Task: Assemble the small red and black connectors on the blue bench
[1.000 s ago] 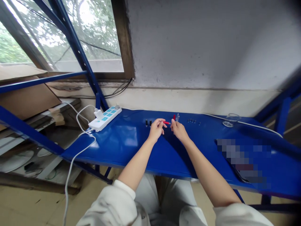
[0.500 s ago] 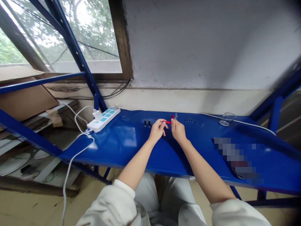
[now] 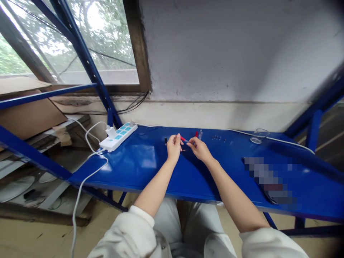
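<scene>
- Head view, looking forward and down on a blue metal tabletop [image 3: 139, 161] set against a wall below a window.
- Left hand [image 3: 174, 147]: grip closed, fingers pinching a slim red piece [image 3: 183, 139], which points to the right of the grip.
- Right hand [image 3: 198, 148]: grip nearly closed, with the fingertips [image 3: 188, 143] just beside the red piece; whether they hold anything cannot be told.
- Small dark item [image 3: 184, 150]: lying just below the left grip, between the two hands; too small to identify.
- Small red object [image 3: 196, 134] and small clear tube [image 3: 200, 134]: just beyond the right grip, close together; the tube's contents cannot be told.
- Short black cylinder [image 3: 165, 140]: on the tabletop, just left of the left grip.
- Row of small dark parts [image 3: 216, 137]: to the right of the right grip, near the wall.
- Clear round dish [image 3: 256, 138]: well to the right of the right grip, beside a white cable [image 3: 285, 140]; any contents are too faint to tell.
- White power strip [image 3: 118, 137]: well to the left of the left grip, with a white plug adapter [image 3: 110, 132] in one socket.
- Blurred object [image 3: 271, 182]: on the tabletop, to the near right of the right grip; hidden by pixelation.
</scene>
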`<state>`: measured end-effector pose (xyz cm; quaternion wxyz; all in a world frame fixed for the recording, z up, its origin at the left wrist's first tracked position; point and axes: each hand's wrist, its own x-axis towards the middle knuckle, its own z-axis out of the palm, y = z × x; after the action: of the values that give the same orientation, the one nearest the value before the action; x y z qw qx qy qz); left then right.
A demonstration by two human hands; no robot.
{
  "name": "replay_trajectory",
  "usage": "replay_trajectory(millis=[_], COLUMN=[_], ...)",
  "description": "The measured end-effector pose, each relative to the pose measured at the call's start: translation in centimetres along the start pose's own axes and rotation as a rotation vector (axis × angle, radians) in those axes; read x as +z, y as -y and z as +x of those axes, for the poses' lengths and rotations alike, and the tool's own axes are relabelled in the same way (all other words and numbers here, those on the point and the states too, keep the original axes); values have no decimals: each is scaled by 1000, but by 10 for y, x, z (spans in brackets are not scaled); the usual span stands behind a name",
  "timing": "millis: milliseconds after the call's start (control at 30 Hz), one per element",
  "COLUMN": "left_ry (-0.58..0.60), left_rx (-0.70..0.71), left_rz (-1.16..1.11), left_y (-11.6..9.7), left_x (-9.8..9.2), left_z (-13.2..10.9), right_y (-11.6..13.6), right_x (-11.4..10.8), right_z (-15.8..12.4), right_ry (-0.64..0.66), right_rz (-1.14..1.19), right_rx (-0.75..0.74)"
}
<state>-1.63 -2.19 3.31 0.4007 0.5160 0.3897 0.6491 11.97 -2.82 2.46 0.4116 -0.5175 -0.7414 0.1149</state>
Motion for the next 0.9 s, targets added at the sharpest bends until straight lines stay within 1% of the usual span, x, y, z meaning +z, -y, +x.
replay_trajectory(millis=[100,167,233,300,367,467,567,633,800,900], left_ry=[-17,-34,-28,7,61,133,155,158,165,179], left_rx=[4,4,-5,-19,-33,-50,-50,-45,-54,-76], left_rz=[29,41,44,45,53,63,64,62,74,85], left_y=[0,1,2,4,6,7,7,7,8,8], left_x=[-1,-2,-2,-1,-1,1,1,1,0,0], left_z=[0,1,2,2,2,0,-1,-1,-1,-1], right_y=[-3,-4,-4,-3,-1,3,5,4,-1,-2], right_x=[1,1,0,1,2,7,11,12,11,11], right_z=[0,0,0,1,2,1,0,0,2,3], right_ry=[38,21,-30,-74,-81,-32,30,49,9,13], right_rz=[-40,-43,1,103,225,350,418,418,302,272], right_rx=[36,67,92,101,93,81,74,57,-38,-80])
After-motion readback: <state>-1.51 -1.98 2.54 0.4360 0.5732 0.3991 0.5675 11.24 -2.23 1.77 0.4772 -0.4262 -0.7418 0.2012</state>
